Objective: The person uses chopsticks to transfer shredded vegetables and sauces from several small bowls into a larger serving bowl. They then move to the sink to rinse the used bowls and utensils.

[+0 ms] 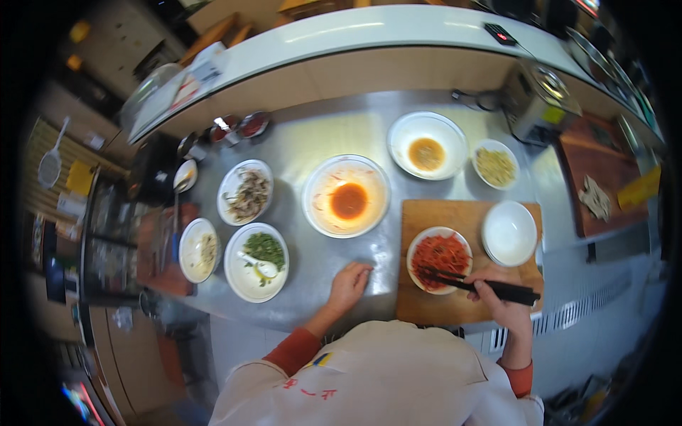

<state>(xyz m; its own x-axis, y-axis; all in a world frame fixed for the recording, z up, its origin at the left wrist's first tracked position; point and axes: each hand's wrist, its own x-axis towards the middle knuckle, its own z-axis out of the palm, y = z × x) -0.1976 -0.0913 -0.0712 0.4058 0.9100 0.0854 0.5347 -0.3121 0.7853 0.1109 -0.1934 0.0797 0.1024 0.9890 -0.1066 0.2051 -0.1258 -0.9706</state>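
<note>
My right hand (495,295) grips a pair of black chopsticks (511,293). Their tips are in the shredded red food (439,255), which fills a white bowl (410,261) on a wooden cutting board (426,314). Stacked white bowls (510,233) stand at the board's right side, just beyond that hand. Left of the board, my left hand (350,285) is over the near part of the steel counter (319,266). Its fingers are loosely curled together, with nothing visible in them. Beyond it sits a large white bowl (314,213) with reddish-orange liquid (349,201).
White bowls at left hold chopped greens (264,247) with a white spoon (261,266), greyish strips (250,194) and pale bits (206,250). At back right are a bowl of brown liquid (426,154), pale yellow shreds (495,166) and a metal appliance (541,101). A raised white ledge (341,32) runs behind.
</note>
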